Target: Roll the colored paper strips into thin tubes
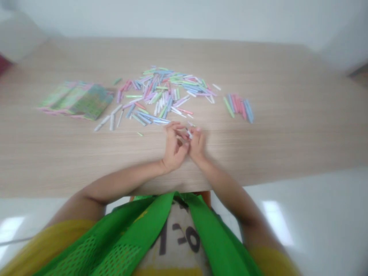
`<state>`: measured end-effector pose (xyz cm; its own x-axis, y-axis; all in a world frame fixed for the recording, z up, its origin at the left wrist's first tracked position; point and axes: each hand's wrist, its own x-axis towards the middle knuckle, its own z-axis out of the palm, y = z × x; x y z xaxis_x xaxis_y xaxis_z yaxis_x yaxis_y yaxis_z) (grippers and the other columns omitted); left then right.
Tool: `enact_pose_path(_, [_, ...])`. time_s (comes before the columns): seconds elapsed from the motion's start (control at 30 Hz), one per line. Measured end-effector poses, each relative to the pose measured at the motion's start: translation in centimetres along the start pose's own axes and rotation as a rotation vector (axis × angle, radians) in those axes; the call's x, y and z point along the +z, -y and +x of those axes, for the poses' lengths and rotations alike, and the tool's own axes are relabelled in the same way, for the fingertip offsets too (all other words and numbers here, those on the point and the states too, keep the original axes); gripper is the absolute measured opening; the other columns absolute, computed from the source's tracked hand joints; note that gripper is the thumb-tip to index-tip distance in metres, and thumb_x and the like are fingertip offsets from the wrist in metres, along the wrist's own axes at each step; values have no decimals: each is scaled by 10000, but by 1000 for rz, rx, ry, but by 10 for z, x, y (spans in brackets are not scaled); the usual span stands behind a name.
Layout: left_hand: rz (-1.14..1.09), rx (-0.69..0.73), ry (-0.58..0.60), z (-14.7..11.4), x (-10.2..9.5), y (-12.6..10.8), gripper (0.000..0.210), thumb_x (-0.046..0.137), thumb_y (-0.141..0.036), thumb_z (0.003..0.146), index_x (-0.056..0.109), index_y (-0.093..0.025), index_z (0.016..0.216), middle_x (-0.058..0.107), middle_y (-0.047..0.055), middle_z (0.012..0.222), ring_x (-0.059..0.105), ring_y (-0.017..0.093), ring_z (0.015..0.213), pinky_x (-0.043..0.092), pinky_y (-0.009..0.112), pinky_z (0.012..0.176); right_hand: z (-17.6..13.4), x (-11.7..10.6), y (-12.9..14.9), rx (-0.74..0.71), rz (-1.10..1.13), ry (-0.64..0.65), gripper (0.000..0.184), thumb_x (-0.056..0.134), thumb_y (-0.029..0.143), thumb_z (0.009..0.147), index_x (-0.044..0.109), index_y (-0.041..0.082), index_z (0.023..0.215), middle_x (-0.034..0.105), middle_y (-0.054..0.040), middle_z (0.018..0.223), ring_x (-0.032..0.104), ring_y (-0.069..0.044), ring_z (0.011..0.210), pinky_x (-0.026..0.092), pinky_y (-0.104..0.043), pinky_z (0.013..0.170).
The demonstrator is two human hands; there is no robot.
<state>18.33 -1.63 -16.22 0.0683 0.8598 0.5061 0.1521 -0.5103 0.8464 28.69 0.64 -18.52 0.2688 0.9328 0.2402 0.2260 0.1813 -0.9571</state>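
Basically, R hand (197,145) pinching white stick (189,133), L hand (174,148) curled right beside it, can't tell its grip (blur); all over tabletop (293,126), nr. coloured stick pile (161,96).

The worktop (287,130) shows wood grain, smooth and matt. Toward its far edge, the sticks (162,102) look matt and chalky; toward its left edge, the packets (77,100) resemble printed paper. Beyond its near edge, the vest (130,230) is part-mesh cloth, the floor (324,218) glossy.
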Motion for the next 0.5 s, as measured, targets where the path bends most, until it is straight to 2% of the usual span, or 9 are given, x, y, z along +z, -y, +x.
enact_pose_path(0.1, [105, -24, 141, -10, -6, 1, 469, 582, -460, 845, 471, -220, 1232, 454, 136, 1329, 559, 197, 922, 461, 286, 664, 11, 0, -1, 61, 173, -112, 679, 60, 666, 982, 452, 231, 637, 484, -5, 586, 469, -132, 548, 351, -269, 531])
enact_pose_path(0.2, [330, 57, 439, -26, -3, -4, 378, 570, -392, 866, 496, -188, 1175, 575, 117, 1136, 564, 223, 912, 486, 357, 784, 22, -8, 3, 96, 284, -231, 635, 108, 649, 987, 420, 230, 625, 401, 16, 573, 413, -115, 525, 317, -249, 502])
enact_pose_path(0.27, [512, 116, 591, -34, 4, -9, 398, 577, -432, 871, 515, -163, 1159, 605, 136, 1093, 571, 276, 984, 486, 422, 860, 28, -15, 7, 96, 303, -301, 623, 116, 638, 991, 407, 229, 623, 381, 18, 581, 401, -111, 528, 304, -243, 498])
enact_pose_path(0.4, [810, 193, 713, -39, 21, -17, 466, 538, -552, 893, 579, -134, 1095, 617, 175, 1074, 558, 341, 1035, 466, 492, 889, 34, -27, 16, 86, 313, -392, 629, 88, 634, 989, 407, 226, 632, 316, 41, 552, 325, -101, 488, 253, -243, 485])
enact_pose_path(0.5, [920, 195, 773, -37, 32, -20, 476, 542, -540, 897, 600, -117, 1107, 629, 185, 1095, 566, 355, 1027, 463, 518, 869, 35, -31, 19, 53, 331, -411, 630, 95, 641, 982, 411, 223, 631, 303, 49, 543, 294, -95, 475, 228, -245, 484])
